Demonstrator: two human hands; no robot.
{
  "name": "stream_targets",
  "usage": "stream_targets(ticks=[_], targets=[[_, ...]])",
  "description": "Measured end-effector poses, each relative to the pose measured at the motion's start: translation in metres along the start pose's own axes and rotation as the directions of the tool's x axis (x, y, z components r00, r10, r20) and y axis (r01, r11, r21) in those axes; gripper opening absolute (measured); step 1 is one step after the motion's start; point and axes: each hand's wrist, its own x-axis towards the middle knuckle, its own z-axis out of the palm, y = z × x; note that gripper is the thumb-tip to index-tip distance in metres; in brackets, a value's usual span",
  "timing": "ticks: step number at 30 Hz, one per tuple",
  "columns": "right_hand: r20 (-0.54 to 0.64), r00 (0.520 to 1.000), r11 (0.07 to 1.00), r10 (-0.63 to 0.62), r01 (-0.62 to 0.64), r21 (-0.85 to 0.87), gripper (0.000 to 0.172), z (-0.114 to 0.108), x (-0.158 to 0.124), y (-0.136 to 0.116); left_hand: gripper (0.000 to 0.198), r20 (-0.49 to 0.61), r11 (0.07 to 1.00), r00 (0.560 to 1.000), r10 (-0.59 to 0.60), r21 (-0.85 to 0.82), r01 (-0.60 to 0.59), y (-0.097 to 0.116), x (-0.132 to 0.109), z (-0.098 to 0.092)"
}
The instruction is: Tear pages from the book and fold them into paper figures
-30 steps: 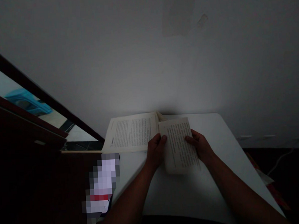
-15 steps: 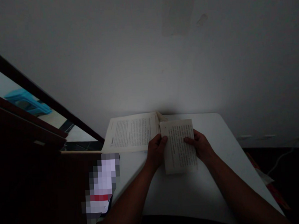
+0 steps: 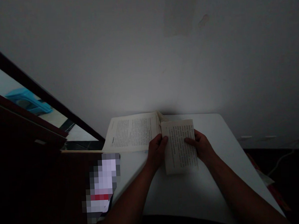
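Observation:
Both of my hands hold a printed page point(image 3: 180, 157) above the white table, with lines of text facing me. My left hand point(image 3: 156, 150) is closed on its left edge, thumb on the front. My right hand point(image 3: 201, 144) grips the right edge, its thumb lying across the text and the other fingers behind. Just left of it, an open book point(image 3: 130, 133) lies on the table against the wall, one printed page facing up. Whether the held page is still joined to that book I cannot tell.
The white table point(image 3: 210, 122) stands against a grey wall point(image 3: 136, 59). A phone point(image 3: 103, 181) with a blurred screen is at the table's left edge. Far left are a dark frame point(image 3: 45, 94) and a blue plastic item point(image 3: 28, 100). At right, below the table, a pale cable point(image 3: 279, 162) shows.

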Motion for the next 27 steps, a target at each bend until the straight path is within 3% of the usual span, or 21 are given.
stream_targets(ticks=[27], targets=[[0.03,0.999,0.999,-0.013,0.012,0.036,0.036,-0.0015,0.0002,0.0017,0.029,-0.004,0.999,1.0,0.001,-0.044,-0.001,-0.0023,0.0013,0.001]])
